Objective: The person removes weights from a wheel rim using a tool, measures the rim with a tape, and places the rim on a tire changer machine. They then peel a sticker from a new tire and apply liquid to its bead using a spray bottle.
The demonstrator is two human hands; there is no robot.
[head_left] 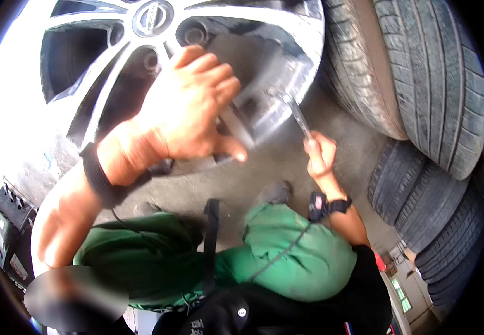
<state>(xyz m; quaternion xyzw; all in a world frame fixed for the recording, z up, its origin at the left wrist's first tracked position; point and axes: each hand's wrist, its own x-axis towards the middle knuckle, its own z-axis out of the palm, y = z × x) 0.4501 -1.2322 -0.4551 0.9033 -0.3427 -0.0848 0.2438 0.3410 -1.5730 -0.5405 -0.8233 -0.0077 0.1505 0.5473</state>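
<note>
A large silver alloy wheel (57,134) fills the upper left, its round hub cap (153,19) at the top. My left hand (194,103) lies across one of its spokes (236,125), fingers curled over it and thumb stretched out to the side. To the right, my right hand (320,155) grips a slim metal hand tool (299,118), whose exact kind I cannot make out. The tool's far end meets the wheel's outer rim, where blur hides the contact.
Worn tyres (437,72) stand at the upper right, with more stacked tyres (420,195) below. My green-trousered knees (303,257) are bent close under the wheel. Black equipment (10,212) sits at the far left. Thin cables run from both wristbands (98,176).
</note>
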